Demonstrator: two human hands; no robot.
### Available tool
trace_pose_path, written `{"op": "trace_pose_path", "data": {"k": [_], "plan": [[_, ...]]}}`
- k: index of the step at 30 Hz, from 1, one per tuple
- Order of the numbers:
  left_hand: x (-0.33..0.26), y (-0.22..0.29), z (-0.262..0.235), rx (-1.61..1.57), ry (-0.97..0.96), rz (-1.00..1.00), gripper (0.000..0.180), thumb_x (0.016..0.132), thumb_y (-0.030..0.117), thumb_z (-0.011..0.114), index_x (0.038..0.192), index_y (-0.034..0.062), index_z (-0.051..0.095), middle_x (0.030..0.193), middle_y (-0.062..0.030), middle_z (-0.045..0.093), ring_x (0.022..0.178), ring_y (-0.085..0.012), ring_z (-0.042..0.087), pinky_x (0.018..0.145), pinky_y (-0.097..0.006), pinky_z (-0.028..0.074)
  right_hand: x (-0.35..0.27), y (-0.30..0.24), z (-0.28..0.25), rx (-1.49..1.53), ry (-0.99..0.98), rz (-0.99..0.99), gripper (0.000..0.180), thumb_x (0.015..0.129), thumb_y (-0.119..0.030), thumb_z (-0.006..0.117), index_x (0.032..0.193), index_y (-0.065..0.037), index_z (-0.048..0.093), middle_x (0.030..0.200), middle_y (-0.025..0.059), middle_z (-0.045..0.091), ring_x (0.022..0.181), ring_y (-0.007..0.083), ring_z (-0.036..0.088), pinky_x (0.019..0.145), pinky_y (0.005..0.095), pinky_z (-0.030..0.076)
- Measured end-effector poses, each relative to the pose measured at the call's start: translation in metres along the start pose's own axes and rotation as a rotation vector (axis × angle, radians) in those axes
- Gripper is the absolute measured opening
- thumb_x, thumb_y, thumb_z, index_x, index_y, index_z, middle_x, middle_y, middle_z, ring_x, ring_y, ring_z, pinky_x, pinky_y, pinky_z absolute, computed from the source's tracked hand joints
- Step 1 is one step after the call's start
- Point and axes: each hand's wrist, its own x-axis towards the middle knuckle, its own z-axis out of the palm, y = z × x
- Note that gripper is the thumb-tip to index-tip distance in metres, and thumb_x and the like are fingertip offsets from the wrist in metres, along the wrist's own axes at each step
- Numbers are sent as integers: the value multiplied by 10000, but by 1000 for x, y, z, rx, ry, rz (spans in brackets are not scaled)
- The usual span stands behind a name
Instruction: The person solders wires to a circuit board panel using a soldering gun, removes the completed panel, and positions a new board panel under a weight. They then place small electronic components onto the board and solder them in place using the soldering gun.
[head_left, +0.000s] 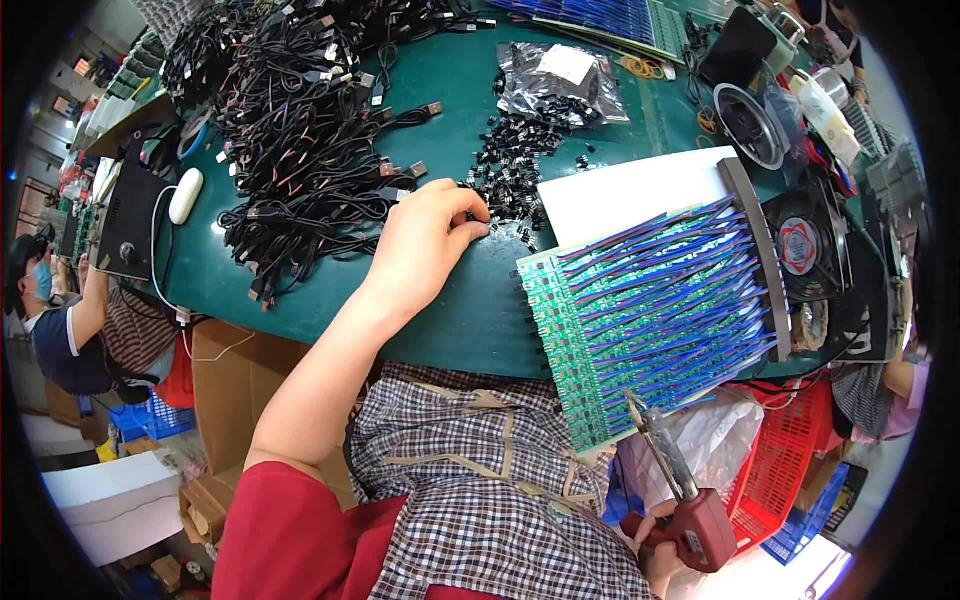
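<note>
My left hand (pixel 425 235) is closed in a pinch at the near left edge of a loose pile of small black components (pixel 508 165). One small black component seems to be between its thumb and forefinger, mostly hidden by them. Low on the right, my right hand (pixel 657 555) grips the dark red handle of a soldering gun (pixel 700 525). The gun's metal tip points up and left, close to the near edge of a green circuit board panel (pixel 575 350). Rows of blue and red wires (pixel 670 300) run across that panel to a dark bar (pixel 752 250) on its right.
A large heap of black USB cables (pixel 310 150) covers the table's left part. Behind the components lies a clear plastic bag (pixel 560 80). A white sheet (pixel 640 185) lies under the panel. To the right are a fan (pixel 805 245) and a round metal-rimmed bowl (pixel 750 125). Another person (pixel 80 320) sits far left.
</note>
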Motion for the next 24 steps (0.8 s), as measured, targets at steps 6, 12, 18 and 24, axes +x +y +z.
{"op": "trace_pose_path", "data": {"k": [6, 12, 18, 24], "plan": [[-11, 4, -6, 32, 147, 157, 90, 804, 63, 591, 857, -10, 596, 771, -108, 601, 702, -217, 598, 641, -304, 473, -2, -11, 10, 32, 26, -2, 748, 687, -611, 661, 984, 41, 447, 851, 90, 533, 489, 137, 493, 433, 252, 369], [-71, 43, -5, -1022, -173, -400, 93, 796, 33, 624, 844, -46, 614, 719, -104, 626, 605, -148, 615, 566, -246, 512, 1, -25, 14, 229, -180, 110, 578, 739, -355, 712, 1097, 31, 476, 912, 156, 593, 632, 176, 551, 569, 268, 446], [-111, 83, 16, -1203, -469, -593, 110, 811, -76, 572, 914, -60, 606, 831, -126, 638, 756, -180, 642, 670, -269, 530, 6, -33, 21, 30, -181, 113, 658, 683, -546, 643, 930, 42, 484, 733, 92, 552, 536, 140, 514, 495, 248, 394], [-114, 91, 29, -1082, -318, -551, 254, 799, -98, 549, 913, 42, 371, 800, -80, 583, 728, -151, 629, 649, -257, 524, 14, -35, 3, -304, -373, 12, 567, 742, -574, 563, 824, -14, 606, 628, -4, 616, 524, 146, 553, 482, 244, 412]]}}
